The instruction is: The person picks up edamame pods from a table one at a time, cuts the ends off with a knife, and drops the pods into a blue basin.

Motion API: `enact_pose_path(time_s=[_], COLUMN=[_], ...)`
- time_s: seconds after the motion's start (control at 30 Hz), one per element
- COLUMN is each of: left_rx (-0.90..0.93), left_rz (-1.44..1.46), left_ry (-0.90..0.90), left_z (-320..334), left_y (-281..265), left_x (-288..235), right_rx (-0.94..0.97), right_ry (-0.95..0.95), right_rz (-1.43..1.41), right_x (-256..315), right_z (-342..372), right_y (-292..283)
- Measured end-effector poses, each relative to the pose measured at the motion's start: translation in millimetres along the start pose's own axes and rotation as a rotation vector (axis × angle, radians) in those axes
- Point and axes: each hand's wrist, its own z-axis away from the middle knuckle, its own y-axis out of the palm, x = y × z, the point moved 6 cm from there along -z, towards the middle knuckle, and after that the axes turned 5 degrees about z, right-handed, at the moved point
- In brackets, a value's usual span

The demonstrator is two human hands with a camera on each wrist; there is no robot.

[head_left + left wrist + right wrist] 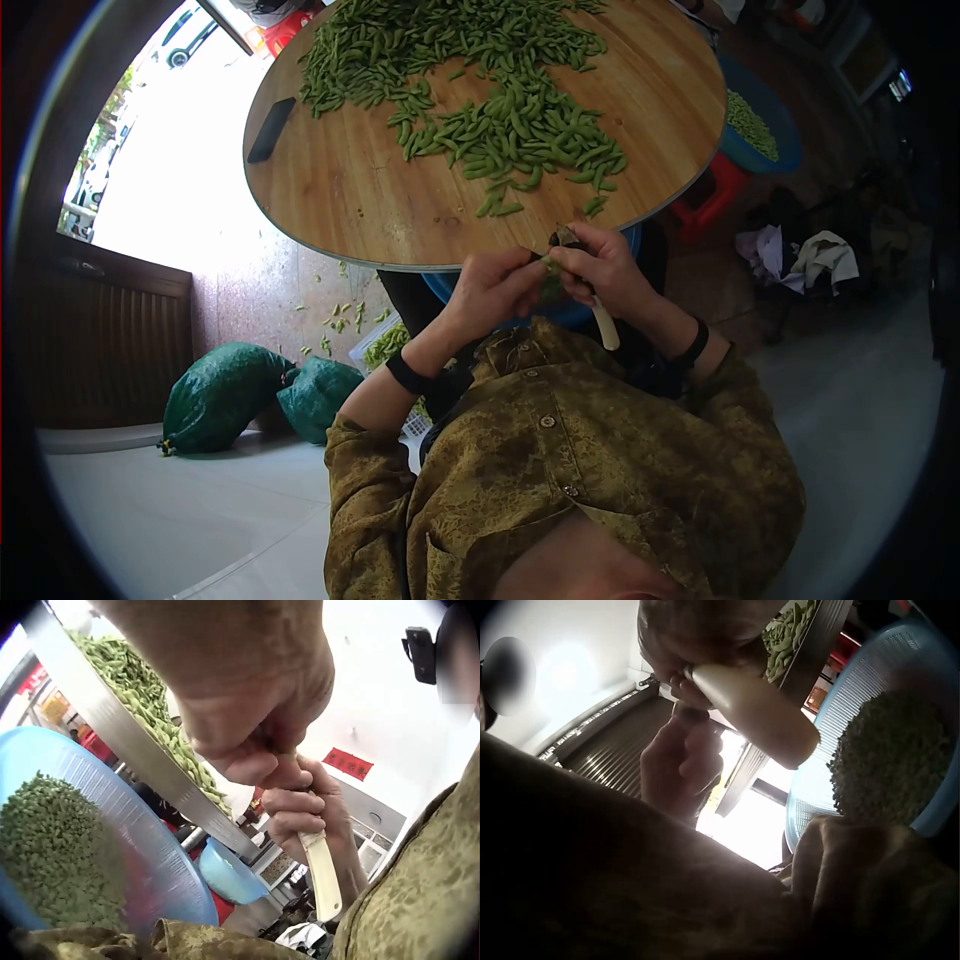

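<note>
My right hand (pixel 606 272) grips a cream-handled knife (pixel 605 325), its handle pointing back toward my body and its blade hidden by the fingers. Close against it, at the table's near edge, my left hand (pixel 492 290) pinches a green bean pod (pixel 553 268) between thumb and fingers. In the left wrist view the knife's handle (pixel 321 881) shows a small hole at its end. Below the hands a blue basket (pixel 169 844) holds a mound of shelled green beans (pixel 64 851). Loose bean pods (pixel 520 130) lie heaped on the round wooden table (pixel 340 190).
A dark flat bar (pixel 271 130) lies at the table's left edge. Green sacks (pixel 225 395) and a white crate (pixel 372 345) stand on the floor to the left. At the right are a blue basin (pixel 770 120) of beans, a red stool (pixel 712 200) and cloths (pixel 825 262).
</note>
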Motion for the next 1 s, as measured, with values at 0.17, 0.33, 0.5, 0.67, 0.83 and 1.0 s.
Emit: enact_pose_path(time_s=[0.17,0.33,0.5,0.67,0.83,1.0], left_rx=[-0.104,-0.109,-0.075,-0.227,-0.167,-0.192], left_rz=[0.078,-0.28,-0.441,-0.369,0.141,0.159], left_ry=[0.132,0.415,0.893,0.737,0.2,0.178], left_z=[-4,5,17,12,4,0], left_y=[1,5,11,8,8,11], left_x=[6,-22,-34,-14,2,26], right_rx=[0.011,0.173,0.247,0.125,0.079,0.072], right_ry=[0.218,0.341,0.374,0.288,0.123,0.035], right_rz=[-0.157,-0.263,-0.363,-0.359,0.036,0.397], right_x=[-12,-20,-24,-14,3,2], right_z=[3,8,13,6,10,13], right_y=[4,8,11,5,4,12])
